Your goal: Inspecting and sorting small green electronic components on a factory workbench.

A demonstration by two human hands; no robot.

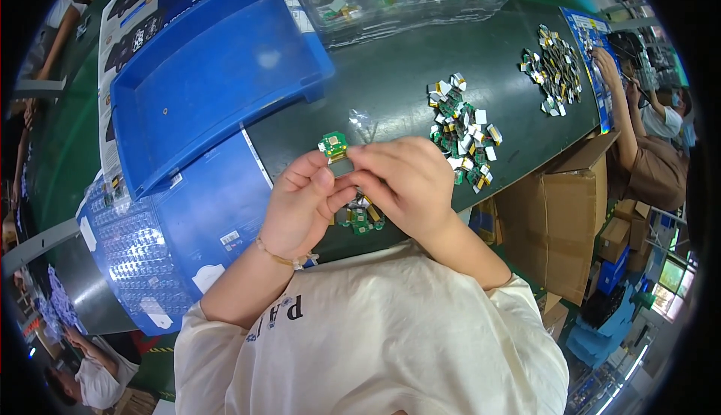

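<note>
Between both hands, over the green bench, is a small green circuit board (pixel 333 144) with a light square chip and gold-coloured parts. My left hand (pixel 299 193) pinches it from the left side, thumb and forefinger together. My right hand (pixel 402 178) grips its lower right edge with bent fingers. Below the hands, partly hidden by them, lie more green circuit boards (pixel 362 220) close to my shirt. To the right of my right hand is a loose pile of boards with white and gold pieces (pixel 464 133).
A blue plastic tray (pixel 218 62) stands at the upper left, beside clear stacked trays of boards (pixel 398 2). Another pile of boards (pixel 554 69) lies far right, near a co-worker's arm (pixel 619 99). A cardboard box (pixel 559 220) stands by the bench's right edge. Clear blister trays (pixel 135 242) lie left.
</note>
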